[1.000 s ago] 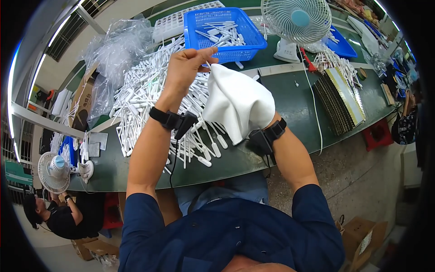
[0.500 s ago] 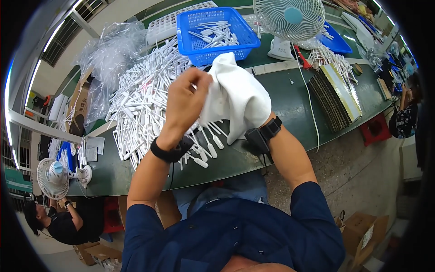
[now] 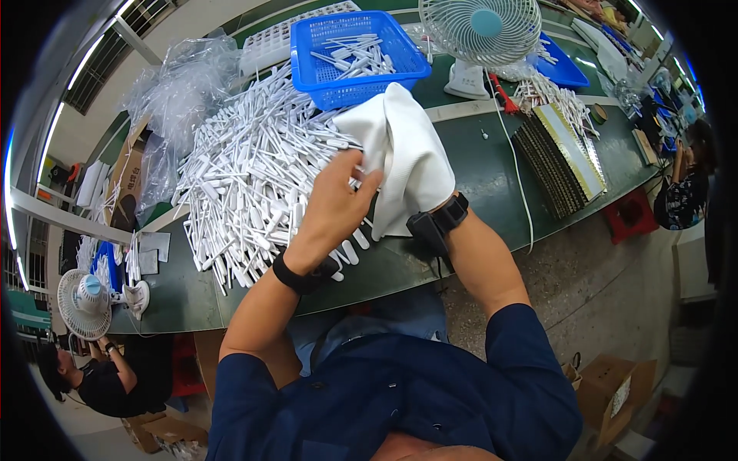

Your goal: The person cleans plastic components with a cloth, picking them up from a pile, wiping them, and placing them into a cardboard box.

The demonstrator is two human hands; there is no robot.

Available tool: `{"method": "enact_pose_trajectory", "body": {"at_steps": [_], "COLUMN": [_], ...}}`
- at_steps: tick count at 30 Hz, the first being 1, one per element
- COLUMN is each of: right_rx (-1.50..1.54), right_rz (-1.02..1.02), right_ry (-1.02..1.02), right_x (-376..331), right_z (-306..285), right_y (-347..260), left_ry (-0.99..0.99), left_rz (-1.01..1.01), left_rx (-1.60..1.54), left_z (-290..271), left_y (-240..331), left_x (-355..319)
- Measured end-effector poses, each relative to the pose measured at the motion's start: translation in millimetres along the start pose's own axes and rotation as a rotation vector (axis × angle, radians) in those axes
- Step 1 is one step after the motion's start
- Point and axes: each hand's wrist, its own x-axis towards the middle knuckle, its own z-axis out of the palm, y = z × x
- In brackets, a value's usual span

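A white cloth [image 3: 415,154] is draped over my right hand and covers it down to the wrist. Its folds hide the fingers, so their grip does not show. Bare skin starts again at my right forearm [image 3: 488,253], which wears a black wristband [image 3: 438,224]. Just left of the cloth is my left hand [image 3: 338,192], thumb and forefinger apart at the cloth's lower left edge. Whether they touch the fabric is unclear. Beneath and beyond that hand spreads a big heap of white plastic sticks with thicker ends [image 3: 246,169].
Behind the heap stands a blue plastic basket [image 3: 361,96] holding more white sticks. A white fan [image 3: 484,31] is at the back, its cable [image 3: 523,184] running forward. Stacked dark panels [image 3: 557,161] lie right; clear plastic bags [image 3: 188,84] lie left. Another person [image 3: 100,376] sits far left.
My left hand has moved right and toward me, and its fingers have parted from a closer bend. The cloth has opened out a little at its upper left.
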Motion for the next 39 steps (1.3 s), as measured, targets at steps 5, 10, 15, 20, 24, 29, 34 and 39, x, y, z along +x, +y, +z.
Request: {"method": "enact_pose_trajectory", "body": {"at_steps": [5, 10, 15, 20, 24, 29, 34, 39], "right_rx": [0.066, 0.147, 0.084, -0.038, -0.113, -0.128, -0.116, -0.039], "right_rz": [-0.012, 0.049, 0.060, 0.009, -0.012, -0.023, 0.085, 0.205], "right_ry": [-0.142, -0.178, -0.203, -0.228, -0.232, -0.206, -0.187, -0.457], "right_x": [-1.9, -1.4, -2.6, 11.9, 6.3, -13.7, -11.8, -32.7], "right_z": [5.0, 3.8, -16.1, -36.8, -33.9, -13.1, 0.2, 29.1], "right_y": [-8.0, -1.0, 19.7, 38.8, 34.8, 14.8, 4.9, -3.6], "left_ry": [0.465, 0.556, 0.373, 0.250, 0.108, 0.093, 0.128, 0.210], "left_rz": [0.551, 0.830, 0.773, 0.429, 0.169, 0.207, 0.126, 0.054], "left_rx": [0.301, 0.435, 0.421, 0.335, 0.079, 0.225, -0.041, -0.234], "left_z": [-3.0, -5.3, -5.0, -6.3, -7.7, -15.9, -14.7, -24.1], "left_y": [7.8, 4.4, 19.8, -16.5, -12.5, -10.0, -13.1, -14.1], "left_x": [-3.9, -10.7, -17.0, -5.6, -9.5, -12.8, -13.7, -6.4]}}
